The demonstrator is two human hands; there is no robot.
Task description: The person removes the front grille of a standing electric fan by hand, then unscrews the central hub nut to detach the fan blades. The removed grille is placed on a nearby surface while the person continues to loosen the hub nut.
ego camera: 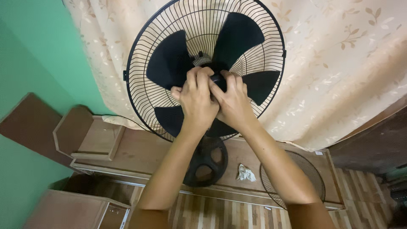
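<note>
Both your hands meet at the hub (217,78) of the fan (205,68), in the upper middle of the frame. Your left hand (196,101) wraps the hub from the left, fingers curled shut on it; your right hand (232,101) pinches its black cap. You look to be working the cap that holds the blades (169,59); next calls for a firm twist while the blades stay braced. The fan faces you, its axle pointing at the camera. The loose front grille (296,178) lies on the counter (140,152) at lower right.
</note>
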